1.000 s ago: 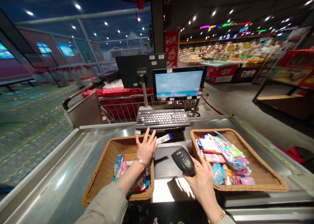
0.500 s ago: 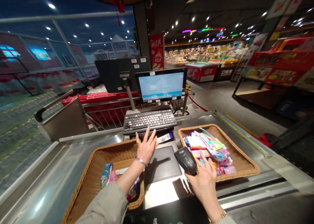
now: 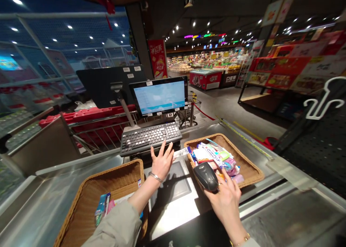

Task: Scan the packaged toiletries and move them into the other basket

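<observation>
My left hand (image 3: 162, 163) hovers with fingers spread over the dark scan plate (image 3: 175, 184), just in front of the keyboard (image 3: 150, 137). A small white and blue packet (image 3: 181, 152) lies just past its fingertips; I cannot tell whether they touch. My right hand (image 3: 226, 199) grips a black barcode scanner (image 3: 205, 176) at the near edge of the right wicker basket (image 3: 251, 169), which holds several colourful packets (image 3: 213, 155). The left wicker basket (image 3: 89, 189) holds a few packets (image 3: 102, 212), partly hidden by my sleeve.
A lit screen (image 3: 159, 95) stands behind the keyboard, with a dark customer display (image 3: 102, 84) to its left. A steel counter (image 3: 40, 211) surrounds the baskets. Red carts (image 3: 89, 119) sit behind a rail; a black perforated panel (image 3: 319, 139) rises on the right.
The view has swung to the right, so everything has slid left in the picture. Both hands keep their poses; the scanner hand sits a little nearer the right basket.
</observation>
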The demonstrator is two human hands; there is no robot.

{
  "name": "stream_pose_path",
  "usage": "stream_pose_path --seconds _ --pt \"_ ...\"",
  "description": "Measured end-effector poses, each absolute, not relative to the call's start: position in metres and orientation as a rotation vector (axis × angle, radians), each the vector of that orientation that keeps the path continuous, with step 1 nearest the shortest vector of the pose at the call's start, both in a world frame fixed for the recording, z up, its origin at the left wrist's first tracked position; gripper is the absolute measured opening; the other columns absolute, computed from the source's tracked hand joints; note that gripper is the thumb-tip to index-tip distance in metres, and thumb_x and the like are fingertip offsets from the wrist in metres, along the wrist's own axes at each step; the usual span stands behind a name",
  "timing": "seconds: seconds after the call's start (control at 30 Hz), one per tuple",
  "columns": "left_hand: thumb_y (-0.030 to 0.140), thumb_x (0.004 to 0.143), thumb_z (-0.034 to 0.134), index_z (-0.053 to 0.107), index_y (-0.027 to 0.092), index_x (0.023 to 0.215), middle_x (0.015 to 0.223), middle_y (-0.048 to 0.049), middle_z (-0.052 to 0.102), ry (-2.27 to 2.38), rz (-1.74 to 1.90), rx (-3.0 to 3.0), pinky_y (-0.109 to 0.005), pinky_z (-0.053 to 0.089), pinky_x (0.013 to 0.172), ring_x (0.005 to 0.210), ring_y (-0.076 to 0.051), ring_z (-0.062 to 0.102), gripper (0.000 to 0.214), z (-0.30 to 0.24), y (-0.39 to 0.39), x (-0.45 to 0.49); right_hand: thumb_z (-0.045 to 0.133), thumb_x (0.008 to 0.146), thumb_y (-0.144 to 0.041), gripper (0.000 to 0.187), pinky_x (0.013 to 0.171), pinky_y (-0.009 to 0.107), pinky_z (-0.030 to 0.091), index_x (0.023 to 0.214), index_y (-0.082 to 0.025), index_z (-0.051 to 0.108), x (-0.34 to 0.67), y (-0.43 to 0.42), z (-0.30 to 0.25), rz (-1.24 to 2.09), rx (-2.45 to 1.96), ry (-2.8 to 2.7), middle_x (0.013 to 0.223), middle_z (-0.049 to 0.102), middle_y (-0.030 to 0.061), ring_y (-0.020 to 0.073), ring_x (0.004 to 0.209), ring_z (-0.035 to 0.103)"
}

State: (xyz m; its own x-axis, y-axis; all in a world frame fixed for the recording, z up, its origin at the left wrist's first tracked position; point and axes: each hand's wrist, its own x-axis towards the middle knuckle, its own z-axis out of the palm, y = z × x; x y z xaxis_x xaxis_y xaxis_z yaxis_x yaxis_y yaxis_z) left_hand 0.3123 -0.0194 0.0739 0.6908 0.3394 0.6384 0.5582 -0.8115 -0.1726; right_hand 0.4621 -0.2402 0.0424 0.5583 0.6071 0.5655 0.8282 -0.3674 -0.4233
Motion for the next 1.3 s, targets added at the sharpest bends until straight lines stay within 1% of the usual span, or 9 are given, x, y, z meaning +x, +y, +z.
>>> stream_pose_path --seconds 0.1,0.33,0.53,0.77,0.83,0.93,1.07,1.17,1.3 --pt "0.033 0.095 0.047 0.065 0.029 0.115 0.144 -0.0059 0.049 -0.663 -0.862 -2.564 -0.067 -0.013 0.112 0.144 -0.028 0.028 0.027 0.074 -0.02 0.325 0.064 0.074 -0.04 0.02 0.104 0.053 0.026 0.082 -0.022 0.07 0.469 -0.245 0.04 -0.425 -2.119 -1.119 0.109 0.072 0.0067 0.0322 0.128 0.046" --pt "0.035 0.095 0.048 0.066 0.029 0.113 0.145 -0.0034 0.048 -0.572 -0.863 -2.574 -0.065 -0.015 0.113 0.144 -0.027 0.028 0.026 0.071 -0.022 0.355 0.065 0.073 -0.042 0.022 0.104 0.052 0.026 0.083 -0.023 0.07 0.483 -0.257 0.037 -0.483 -2.154 -1.049 0.106 0.072 0.0066 0.0323 0.125 0.048" --pt "0.037 0.096 0.046 0.063 0.03 0.116 0.146 -0.0021 0.046 -0.504 -0.845 -2.618 -0.065 -0.016 0.113 0.145 -0.026 0.025 0.028 0.07 -0.024 0.378 0.063 0.075 -0.043 0.023 0.105 0.054 0.025 0.082 -0.023 0.071 0.491 -0.266 0.037 -0.498 -2.191 -0.968 0.107 0.072 0.0071 0.0322 0.124 0.048" --pt "0.034 0.096 0.045 0.064 0.03 0.115 0.146 -0.0024 0.047 -0.377 -0.845 -2.664 -0.066 -0.018 0.112 0.144 -0.027 0.027 0.027 0.072 -0.032 0.409 0.065 0.075 -0.043 0.029 0.108 0.054 0.023 0.094 -0.022 0.071 0.5 -0.28 0.036 -0.458 -2.24 -0.938 0.112 0.071 0.0064 0.032 0.127 0.046" --pt "0.032 0.097 0.044 0.063 0.03 0.116 0.147 -0.0018 0.046 -0.321 -0.837 -2.673 -0.066 -0.018 0.112 0.145 -0.027 0.026 0.027 0.073 -0.035 0.42 0.064 0.076 -0.044 0.028 0.108 0.055 0.022 0.093 -0.022 0.071 0.502 -0.283 0.035 -0.447 -2.245 -0.922 0.113 0.071 0.006 0.0323 0.127 0.046" --pt "0.028 0.097 0.042 0.059 0.033 0.123 0.148 -0.0006 0.044 -0.246 -0.813 -2.696 -0.068 -0.017 0.111 0.146 -0.026 0.022 0.031 0.076 -0.04 0.44 0.062 0.077 -0.045 0.026 0.107 0.055 0.022 0.086 -0.023 0.072 0.505 -0.286 0.037 -0.443 -2.245 -0.9 0.11 0.072 0.0061 0.0325 0.127 0.046" --pt "0.023 0.096 0.042 0.044 0.037 0.14 0.151 -0.0019 0.041 -0.284 -0.753 -2.742 -0.07 -0.013 0.111 0.148 -0.026 0.016 0.046 0.08 -0.047 0.463 0.06 0.079 -0.046 0.028 0.108 0.053 0.022 0.09 -0.023 0.072 0.507 -0.288 0.04 -0.444 -2.254 -0.886 0.111 0.071 0.0066 0.0313 0.127 0.046" --pt "0.026 0.096 0.04 0.037 0.034 0.145 0.151 -0.0044 0.04 -0.366 -0.738 -2.748 -0.069 -0.009 0.113 0.148 -0.026 0.014 0.05 0.084 -0.048 0.467 0.06 0.079 -0.046 0.029 0.108 0.052 0.021 0.09 -0.023 0.072 0.509 -0.287 0.039 -0.431 -2.265 -0.895 0.111 0.071 0.0064 0.0313 0.127 0.046" --pt "0.032 0.095 0.042 0.039 0.03 0.144 0.151 -0.0067 0.04 -0.427 -0.715 -2.755 -0.069 -0.008 0.113 0.148 -0.027 0.014 0.049 0.088 -0.042 0.449 0.062 0.079 -0.046 0.03 0.108 0.051 0.021 0.093 -0.022 0.072 0.508 -0.281 0.038 -0.424 -2.256 -0.926 0.111 0.071 0.0068 0.0312 0.127 0.046"
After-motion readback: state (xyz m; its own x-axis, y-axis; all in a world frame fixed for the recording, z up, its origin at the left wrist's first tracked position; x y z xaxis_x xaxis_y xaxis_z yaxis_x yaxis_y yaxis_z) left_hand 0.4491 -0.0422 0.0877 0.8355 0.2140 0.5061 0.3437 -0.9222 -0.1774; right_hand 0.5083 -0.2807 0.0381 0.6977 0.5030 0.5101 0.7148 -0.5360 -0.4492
